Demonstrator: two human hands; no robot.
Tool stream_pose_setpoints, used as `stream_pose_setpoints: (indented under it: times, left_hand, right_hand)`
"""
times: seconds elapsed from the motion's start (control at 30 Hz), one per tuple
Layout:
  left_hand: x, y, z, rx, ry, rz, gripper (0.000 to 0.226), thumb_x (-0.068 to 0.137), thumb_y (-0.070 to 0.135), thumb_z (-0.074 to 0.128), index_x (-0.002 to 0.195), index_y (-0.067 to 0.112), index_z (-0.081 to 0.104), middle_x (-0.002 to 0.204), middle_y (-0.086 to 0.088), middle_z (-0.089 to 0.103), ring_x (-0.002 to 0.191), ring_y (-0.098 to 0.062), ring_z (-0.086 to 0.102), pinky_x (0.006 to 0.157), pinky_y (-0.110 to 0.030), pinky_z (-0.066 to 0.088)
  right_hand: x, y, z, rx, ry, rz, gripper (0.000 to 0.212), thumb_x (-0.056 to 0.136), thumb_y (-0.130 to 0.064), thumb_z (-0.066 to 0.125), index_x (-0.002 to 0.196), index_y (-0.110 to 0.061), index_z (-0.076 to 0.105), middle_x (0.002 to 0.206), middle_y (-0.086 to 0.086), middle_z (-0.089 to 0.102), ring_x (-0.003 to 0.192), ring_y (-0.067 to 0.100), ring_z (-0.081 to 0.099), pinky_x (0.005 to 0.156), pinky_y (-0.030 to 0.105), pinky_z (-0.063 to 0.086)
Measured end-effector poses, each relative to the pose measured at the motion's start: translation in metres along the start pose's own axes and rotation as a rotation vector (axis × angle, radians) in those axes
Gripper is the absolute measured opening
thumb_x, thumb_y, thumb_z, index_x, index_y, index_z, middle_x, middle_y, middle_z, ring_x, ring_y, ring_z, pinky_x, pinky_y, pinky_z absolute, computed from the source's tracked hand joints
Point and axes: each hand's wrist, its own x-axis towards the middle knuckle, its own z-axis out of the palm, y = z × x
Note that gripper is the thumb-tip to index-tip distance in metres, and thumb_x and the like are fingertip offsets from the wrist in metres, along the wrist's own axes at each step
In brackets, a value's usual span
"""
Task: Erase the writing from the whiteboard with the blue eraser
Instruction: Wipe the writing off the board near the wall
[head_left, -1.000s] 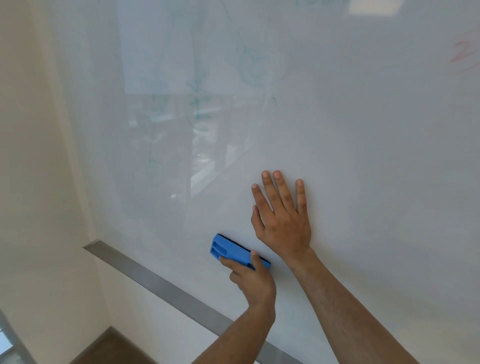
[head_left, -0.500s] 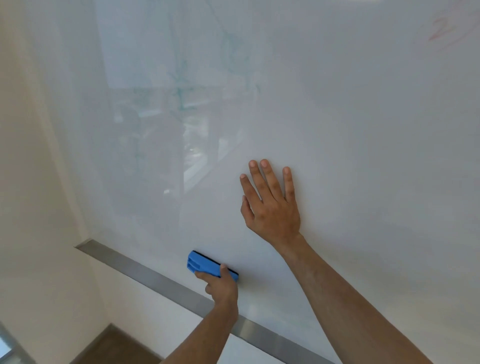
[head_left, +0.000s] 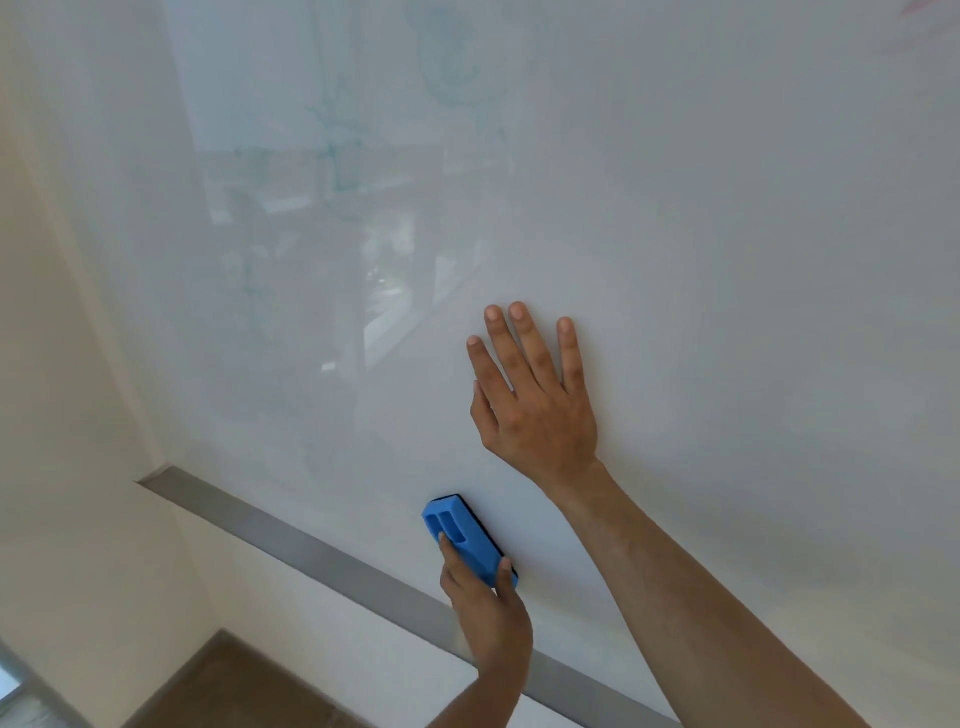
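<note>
The whiteboard (head_left: 701, 234) fills most of the view. My left hand (head_left: 485, 608) grips the blue eraser (head_left: 467, 540) and holds it against the board's lower part, just above the metal bottom rail (head_left: 291, 538). My right hand (head_left: 535, 400) lies flat on the board above the eraser, fingers straight and spread. Faint teal marker traces (head_left: 335, 130) remain near the top left of the board. A faint red mark (head_left: 919, 8) shows at the top right corner.
A cream wall (head_left: 57, 415) stands left of the board and continues below the rail. Brown wooden floor (head_left: 223, 686) shows at the bottom left. The board's surface carries window reflections.
My left hand slid the eraser down and left toward the rail, then back to the right with its end tilted up. My right hand stayed flat on the board.
</note>
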Motion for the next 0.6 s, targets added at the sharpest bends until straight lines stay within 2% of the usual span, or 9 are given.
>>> stream_pose_setpoints:
  times: [0.1, 0.2, 0.3, 0.4, 0.53, 0.6]
  left_hand:
    - [0.036, 0.008, -0.021, 0.033, 0.096, 0.115, 0.078, 0.098, 0.020, 0.054, 0.155, 0.031, 0.001, 0.141, -0.004, 0.033, 0.105, -0.013, 0.043, 0.086, -0.029, 0.040]
    - [0.071, 0.019, -0.044, 0.089, 0.161, 0.209, 0.078, 0.099, 0.021, 0.051, 0.155, 0.032, -0.002, 0.142, -0.004, 0.033, 0.107, -0.020, 0.047, 0.085, -0.033, 0.045]
    - [0.099, 0.031, -0.065, 0.104, 0.211, 0.206, 0.077, 0.099, 0.019, 0.053, 0.155, 0.033, 0.001, 0.144, -0.005, 0.033, 0.118, -0.028, 0.048, 0.095, -0.044, 0.048]
    - [0.107, 0.047, -0.070, 0.095, 0.258, 0.220, 0.077, 0.099, 0.019, 0.054, 0.155, 0.034, 0.003, 0.147, -0.005, 0.033, 0.126, -0.027, 0.044, 0.101, -0.046, 0.045]
    - [0.067, 0.060, -0.053, 0.163, 0.193, 0.477, 0.081, 0.097, 0.024, 0.056, 0.151, 0.044, -0.001, 0.146, -0.004, 0.035, 0.126, -0.019, 0.042, 0.100, -0.031, 0.042]
    - [0.041, 0.059, -0.039, 0.243, 0.120, 0.626, 0.076, 0.097, 0.029, 0.055, 0.151, 0.042, 0.004, 0.146, -0.007, 0.038, 0.127, -0.020, 0.044, 0.105, -0.035, 0.042]
  right_hand:
    - [0.002, -0.001, -0.002, -0.004, 0.006, -0.001, 0.044, 0.088, -0.019, 0.062, 0.131, -0.010, 0.063, 0.149, 0.012, 0.049, 0.143, 0.030, 0.039, 0.119, 0.058, 0.024]
    - [0.004, -0.001, -0.004, -0.009, 0.020, 0.002, 0.041, 0.086, -0.018, 0.063, 0.127, -0.010, 0.066, 0.147, 0.012, 0.051, 0.141, 0.030, 0.041, 0.118, 0.057, 0.027]
    - [0.005, -0.002, -0.005, -0.012, 0.032, 0.005, 0.041, 0.085, -0.018, 0.063, 0.125, -0.010, 0.067, 0.146, 0.012, 0.052, 0.140, 0.030, 0.042, 0.118, 0.057, 0.028]
    - [0.004, -0.002, -0.006, -0.004, 0.040, 0.008, 0.040, 0.085, -0.017, 0.063, 0.124, -0.010, 0.067, 0.146, 0.012, 0.051, 0.141, 0.030, 0.042, 0.118, 0.057, 0.027]
    - [0.005, -0.002, -0.007, -0.004, 0.020, 0.003, 0.038, 0.087, -0.018, 0.061, 0.124, -0.010, 0.067, 0.148, 0.013, 0.050, 0.142, 0.030, 0.040, 0.119, 0.057, 0.024]
    - [0.005, 0.000, -0.008, -0.026, 0.009, -0.019, 0.036, 0.089, -0.020, 0.062, 0.123, -0.010, 0.068, 0.148, 0.014, 0.050, 0.142, 0.031, 0.040, 0.119, 0.057, 0.023]
